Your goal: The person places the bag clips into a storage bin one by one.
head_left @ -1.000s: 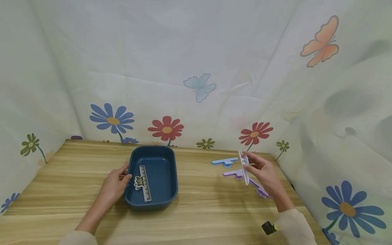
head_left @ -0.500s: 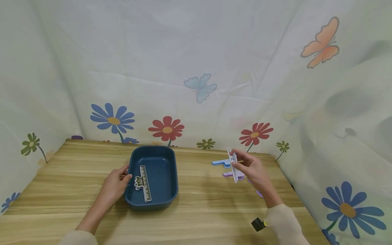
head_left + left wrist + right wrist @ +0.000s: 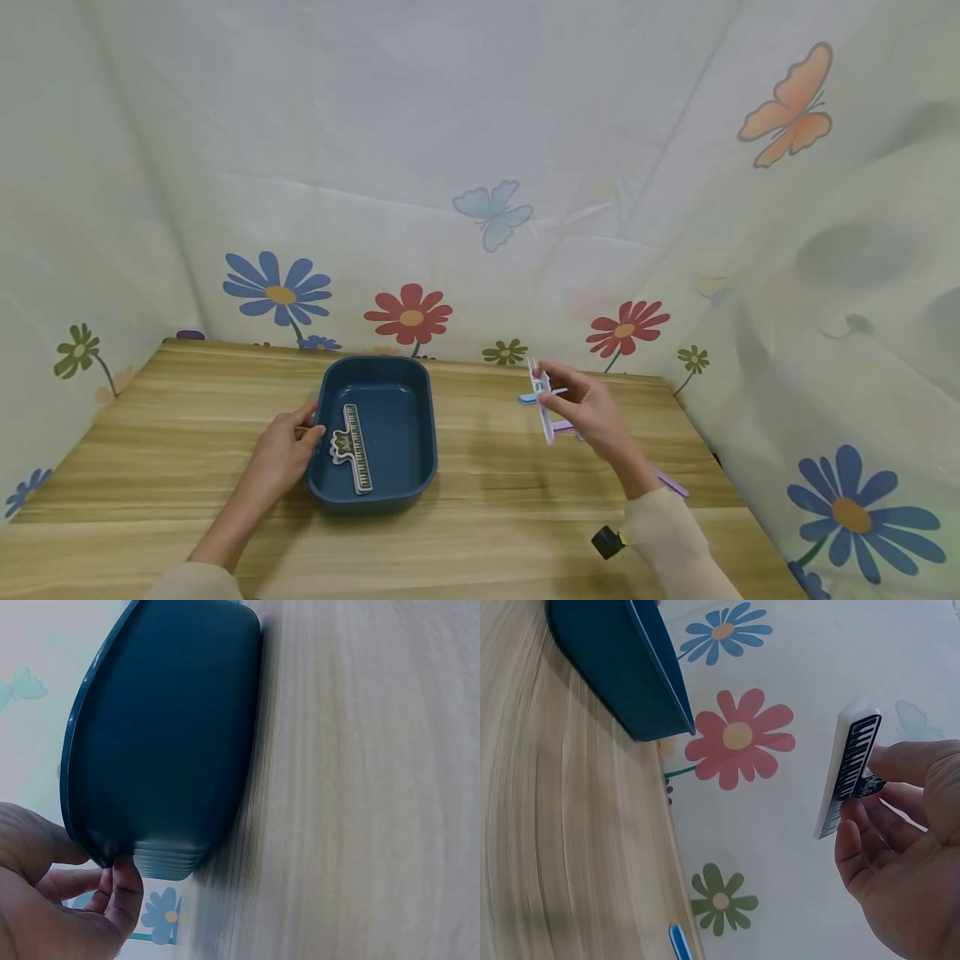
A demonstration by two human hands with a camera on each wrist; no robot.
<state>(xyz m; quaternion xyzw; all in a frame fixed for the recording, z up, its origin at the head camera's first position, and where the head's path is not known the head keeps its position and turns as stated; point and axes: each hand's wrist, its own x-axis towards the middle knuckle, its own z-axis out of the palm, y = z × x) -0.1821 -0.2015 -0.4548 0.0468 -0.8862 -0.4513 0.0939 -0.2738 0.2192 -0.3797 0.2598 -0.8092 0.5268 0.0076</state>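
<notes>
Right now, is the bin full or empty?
Neither: one piano-key clip lies inside the bin, leaving much of its floor bare.

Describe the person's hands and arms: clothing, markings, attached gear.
Left hand and right hand: bare, no gloves. Left sleeve and right sleeve: plain cream, ending short of the wrist. Small black block with a yellow part beside the right sleeve; its mounting isn't clear. No cables visible.
</notes>
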